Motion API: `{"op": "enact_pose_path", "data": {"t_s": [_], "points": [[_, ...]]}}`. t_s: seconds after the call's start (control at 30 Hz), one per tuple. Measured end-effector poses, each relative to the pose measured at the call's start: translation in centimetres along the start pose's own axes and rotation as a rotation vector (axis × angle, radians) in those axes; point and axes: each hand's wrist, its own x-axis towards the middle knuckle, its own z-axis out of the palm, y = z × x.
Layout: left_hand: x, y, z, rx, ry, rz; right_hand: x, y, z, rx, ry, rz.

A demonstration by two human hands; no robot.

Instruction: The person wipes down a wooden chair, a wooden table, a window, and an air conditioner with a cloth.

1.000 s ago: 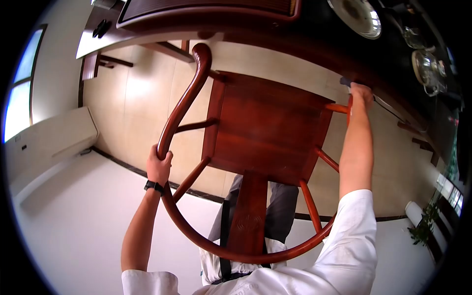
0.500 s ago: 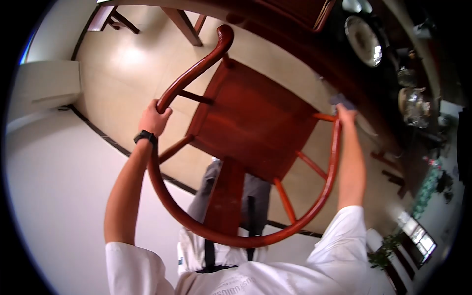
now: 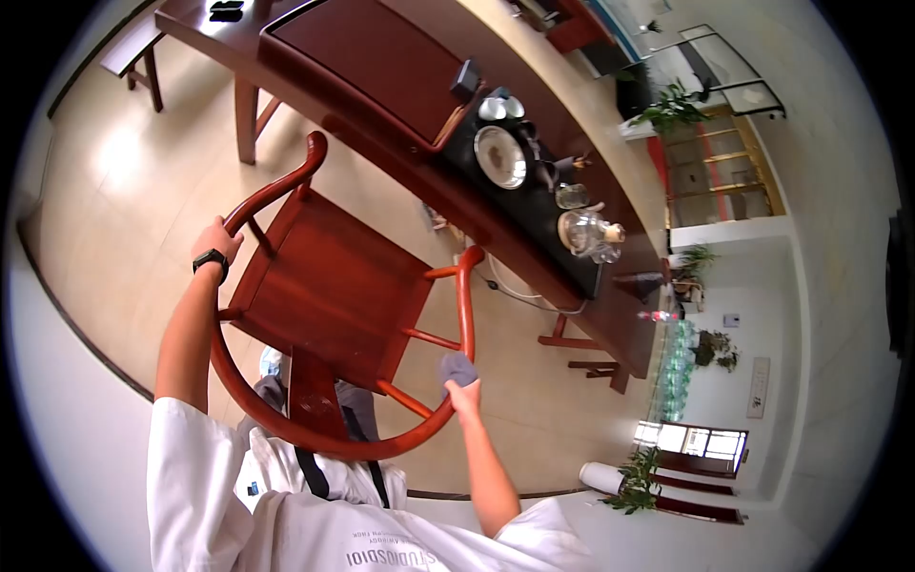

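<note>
A reddish-brown wooden armchair (image 3: 334,276) with a curved horseshoe rail stands in front of my body, its seat seen from above. My left hand (image 3: 217,240), with a black watch at the wrist, is wrapped around the chair's left armrest. On the right side of the rail, my right hand (image 3: 464,395) holds a grey cloth (image 3: 457,368) against the wood. Its fingers are partly hidden by the cloth and rail.
Beyond the chair runs a long dark wooden table (image 3: 372,157). On it are a black tray (image 3: 534,224), a round plate (image 3: 500,157) and a glass teapot (image 3: 583,232). A bench (image 3: 133,48) stands at far left; green bottles (image 3: 677,372) are stacked at right.
My right hand has slid with the cloth from near the right armrest's front end back along the rail toward me. My left hand stays on its armrest. The view has turned rightward.
</note>
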Motion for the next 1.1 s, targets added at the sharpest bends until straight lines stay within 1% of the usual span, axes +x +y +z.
{"op": "enact_pose_path", "data": {"t_s": [0.03,0.07,0.13,0.2,0.3,0.33,0.4,0.5,0.53,0.6,0.63,0.7,0.73,0.8,0.93,1.1], "points": [[-0.1,0.2,-0.2,-0.013,0.005,0.023,-4.9,-6.4,-0.7,0.278,-0.110,0.065],[-0.5,0.2,-0.5,-0.008,-0.005,0.019,-7.5,-7.9,-1.0,0.265,-0.104,0.060],[-0.5,0.0,-0.6,-0.007,-0.013,0.004,-10.0,-7.4,-0.3,0.266,-0.089,0.055],[-0.6,0.0,-0.5,-0.023,-0.006,0.035,-11.6,-5.9,0.6,0.002,0.138,0.128],[-0.7,-0.2,-0.5,-0.014,-0.014,0.049,-14.0,-6.2,1.4,-0.006,0.170,0.135],[-0.6,-0.3,-0.5,-0.019,-0.017,0.051,-15.1,-7.6,1.5,0.011,0.171,0.138],[-0.3,-0.5,-0.3,-0.028,-0.032,0.059,-17.2,-10.0,1.7,-0.045,0.201,0.217],[0.0,-0.5,-0.2,-0.017,-0.038,0.064,-19.4,-9.7,2.5,0.065,0.220,0.191],[-0.2,-0.7,-0.2,-0.005,-0.040,0.069,-19.6,-8.8,2.8,0.071,0.219,0.202],[-0.4,-0.4,-0.4,-0.009,-0.026,0.077,-19.2,-7.4,3.5,0.285,0.187,0.146],[-0.2,-0.5,-0.2,-0.022,-0.016,0.086,-19.2,-8.0,3.6,0.303,0.198,0.149],[0.8,-1.1,0.5,-0.028,-0.028,0.100,-19.5,-9.2,3.7,0.167,0.265,0.249],[1.2,-1.3,0.7,-0.027,-0.028,0.116,-19.3,-8.8,3.9,0.192,0.284,0.260],[1.7,-1.6,1.0,-0.030,-0.023,0.133,-18.8,-8.0,4.3,0.126,0.298,0.222],[1.9,-1.8,1.0,-0.041,-0.015,0.153,-19.5,-9.7,4.1,0.206,0.328,0.260],[3.9,-3.2,2.4,-0.063,-0.018,0.190,-19.3,-8.7,4.8,0.223,0.371,0.225]]}}
